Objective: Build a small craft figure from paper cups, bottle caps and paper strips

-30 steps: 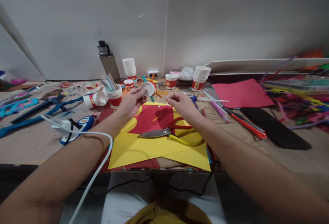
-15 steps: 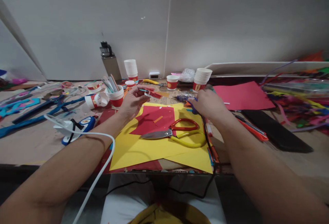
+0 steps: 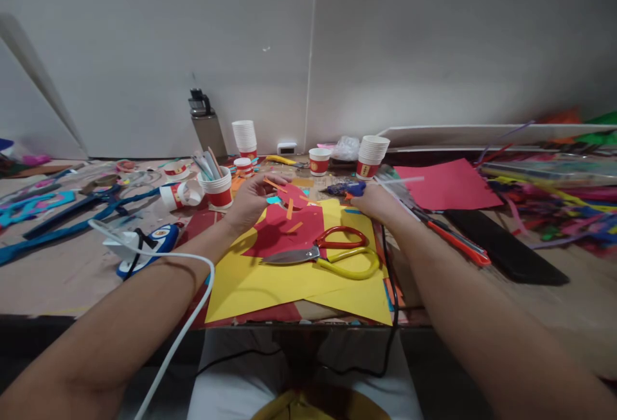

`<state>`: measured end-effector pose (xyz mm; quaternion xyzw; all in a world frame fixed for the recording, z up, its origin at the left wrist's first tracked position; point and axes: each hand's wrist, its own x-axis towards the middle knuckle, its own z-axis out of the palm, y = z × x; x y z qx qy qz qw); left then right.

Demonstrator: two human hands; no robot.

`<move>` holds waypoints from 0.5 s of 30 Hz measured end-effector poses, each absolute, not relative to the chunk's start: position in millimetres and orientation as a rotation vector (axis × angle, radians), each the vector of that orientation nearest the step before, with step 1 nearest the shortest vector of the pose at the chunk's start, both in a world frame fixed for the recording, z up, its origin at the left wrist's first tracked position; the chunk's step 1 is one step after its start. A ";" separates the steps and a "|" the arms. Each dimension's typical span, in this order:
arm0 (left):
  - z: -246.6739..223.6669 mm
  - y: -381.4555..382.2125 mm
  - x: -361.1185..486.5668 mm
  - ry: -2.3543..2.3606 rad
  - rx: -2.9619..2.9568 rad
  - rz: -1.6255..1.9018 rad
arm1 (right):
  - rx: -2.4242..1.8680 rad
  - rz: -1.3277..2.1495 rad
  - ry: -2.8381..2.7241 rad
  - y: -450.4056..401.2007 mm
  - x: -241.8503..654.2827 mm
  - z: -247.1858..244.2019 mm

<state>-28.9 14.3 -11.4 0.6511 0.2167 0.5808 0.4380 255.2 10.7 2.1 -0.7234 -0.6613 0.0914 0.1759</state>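
My left hand pinches a small red paper piece with thin orange strips on it, above the yellow sheets. In my right hand is a blue glue gun with an orange trigger, its tip pointing left; the fingers' far side is hidden. Below both hands lies a red paper sheet on yellow paper, with a loose orange strip on it. Scissors with one red and one yellow handle rest across the sheets, blades to the left.
Stacked paper cups and a cup of sticks stand behind. A red cutter, black slab and red sheet lie right. A white cable crosses my left forearm; a black cord hangs over the table's edge.
The red piece in my left hand now shows its face with orange strips, and a blue bit appears beside it. My right hand has shifted slightly left and lower with the glue gun. The view has tilted up.
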 end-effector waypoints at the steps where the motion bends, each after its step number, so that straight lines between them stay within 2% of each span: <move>1: -11.2 14.5 -29.3 0.543 1.618 1.446 | -2.056 0.276 -1.837 9.2 254.8 6.0; 5: -11.6 16.5 -31.0 0.567 1.592 1.449 | -1.972 0.427 -1.593 4.6 250.1 20.5; 10: -18.1 23.4 -33.9 0.616 1.531 1.449 | -1.460 0.908 -1.241 0.5 241.8 29.4; 15: -23.1 27.6 -35.9 0.646 1.463 1.485 | -1.184 1.153 -1.261 -9.2 237.2 37.7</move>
